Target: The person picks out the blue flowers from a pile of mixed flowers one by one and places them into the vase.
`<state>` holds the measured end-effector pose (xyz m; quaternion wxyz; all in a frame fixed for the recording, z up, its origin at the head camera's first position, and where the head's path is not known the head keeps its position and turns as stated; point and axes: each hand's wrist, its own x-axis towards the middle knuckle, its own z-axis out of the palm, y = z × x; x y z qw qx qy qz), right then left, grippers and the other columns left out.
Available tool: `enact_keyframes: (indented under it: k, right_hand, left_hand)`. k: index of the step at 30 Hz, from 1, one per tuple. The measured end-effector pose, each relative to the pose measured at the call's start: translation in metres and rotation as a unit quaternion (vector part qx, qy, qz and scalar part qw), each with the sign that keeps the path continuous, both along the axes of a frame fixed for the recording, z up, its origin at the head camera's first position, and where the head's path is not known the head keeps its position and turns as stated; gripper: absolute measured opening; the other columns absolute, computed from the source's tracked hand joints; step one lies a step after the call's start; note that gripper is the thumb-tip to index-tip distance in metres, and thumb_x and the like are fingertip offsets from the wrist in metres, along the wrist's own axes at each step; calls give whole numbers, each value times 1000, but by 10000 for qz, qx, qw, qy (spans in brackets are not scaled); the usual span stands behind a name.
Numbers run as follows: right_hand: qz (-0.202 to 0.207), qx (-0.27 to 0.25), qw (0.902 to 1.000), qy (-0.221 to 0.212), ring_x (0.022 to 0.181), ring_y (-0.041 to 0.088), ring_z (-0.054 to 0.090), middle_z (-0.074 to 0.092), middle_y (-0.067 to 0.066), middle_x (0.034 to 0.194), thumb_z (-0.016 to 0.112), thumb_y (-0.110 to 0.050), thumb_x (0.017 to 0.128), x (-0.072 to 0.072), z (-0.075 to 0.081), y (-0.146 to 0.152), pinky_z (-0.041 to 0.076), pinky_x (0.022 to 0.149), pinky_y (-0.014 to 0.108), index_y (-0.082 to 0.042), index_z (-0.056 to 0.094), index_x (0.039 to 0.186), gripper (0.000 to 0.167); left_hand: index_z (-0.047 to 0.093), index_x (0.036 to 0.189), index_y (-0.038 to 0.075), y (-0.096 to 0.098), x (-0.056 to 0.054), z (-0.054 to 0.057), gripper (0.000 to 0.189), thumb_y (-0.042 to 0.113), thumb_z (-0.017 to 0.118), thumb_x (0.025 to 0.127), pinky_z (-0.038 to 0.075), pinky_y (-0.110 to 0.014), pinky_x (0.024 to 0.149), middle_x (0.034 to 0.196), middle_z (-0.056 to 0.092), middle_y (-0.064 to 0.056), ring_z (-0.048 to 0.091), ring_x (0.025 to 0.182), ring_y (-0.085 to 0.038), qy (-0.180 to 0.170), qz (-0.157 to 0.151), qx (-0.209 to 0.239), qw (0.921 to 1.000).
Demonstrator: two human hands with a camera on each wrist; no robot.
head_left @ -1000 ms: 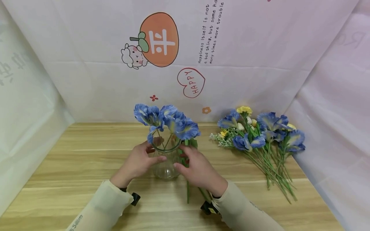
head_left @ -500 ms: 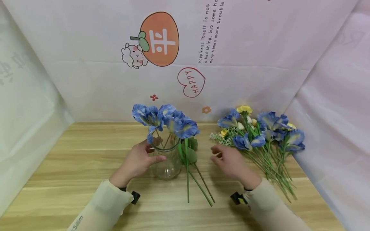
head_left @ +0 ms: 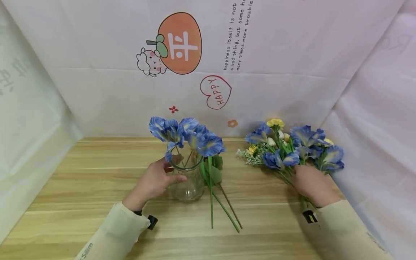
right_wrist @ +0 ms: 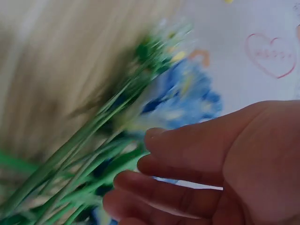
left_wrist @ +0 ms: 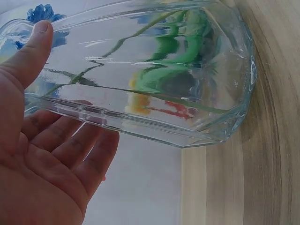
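A clear glass vase (head_left: 189, 188) stands upright on the table, with blue irises (head_left: 204, 140) leaning out over its rim. My left hand (head_left: 156, 181) holds the vase from its left side, the thumb in front and the fingers behind. Through the glass (left_wrist: 136, 75) the thin stems show in the left wrist view. At the right, my right hand (head_left: 312, 183) is over the stems of a loose pile of artificial flowers (head_left: 307, 136). In the right wrist view its fingers (right_wrist: 159, 190) are slightly bent beside green stems (right_wrist: 70, 164), nothing pinched between thumb and fingers.
Several more stems (head_left: 224, 207) with green leaves (head_left: 214, 173) lie just right of the vase. Yellow flowers (head_left: 275, 123) and white buds (head_left: 271, 142) are mixed into the right pile. A printed white cloth (head_left: 107, 101) rises behind the wooden table (head_left: 97, 187).
My right hand has left the vase and moved right to the flower pile, uncovering the stems beside the vase. My left hand stays on the vase.
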<state>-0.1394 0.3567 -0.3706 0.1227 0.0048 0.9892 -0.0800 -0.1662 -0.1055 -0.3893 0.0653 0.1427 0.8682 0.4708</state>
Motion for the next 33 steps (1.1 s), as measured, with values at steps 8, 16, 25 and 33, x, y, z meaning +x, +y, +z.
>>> enact_keyframes:
  k: [8,16,25,33]
  right_hand:
    - [-152,121,9984,-526,65,26,59,62,11,79,47,-2,98,-4,-14,24,44,57,42,1,66,92,20]
    - [-290,127,9987,-409,76,41,62,64,23,89,43,2,96,-11,-23,34,49,62,50,4,66,97,24]
    - [-219,-93,9986,-477,64,25,55,60,12,78,42,-3,96,-14,-29,40,41,58,42,-4,61,79,25]
    - [-205,-376,9989,-175,53,20,42,46,7,64,36,-5,97,-8,-21,39,38,51,36,-10,50,68,32]
  left_hand:
    - [58,136,9,1,1,-1,71,46,82,81,52,-50,91,131,60,-16,59,118,-37,-73,48,82,9999]
    - [58,137,10,2,1,0,70,42,83,81,52,-50,91,133,59,-17,58,119,-38,-81,47,158,9998]
    - [56,140,13,1,1,-1,72,43,82,81,52,-50,92,136,57,-16,58,119,-37,-112,14,167,9998]
    - [55,141,13,1,1,-2,73,44,82,82,51,-50,92,135,58,-16,58,119,-37,-58,0,123,9999]
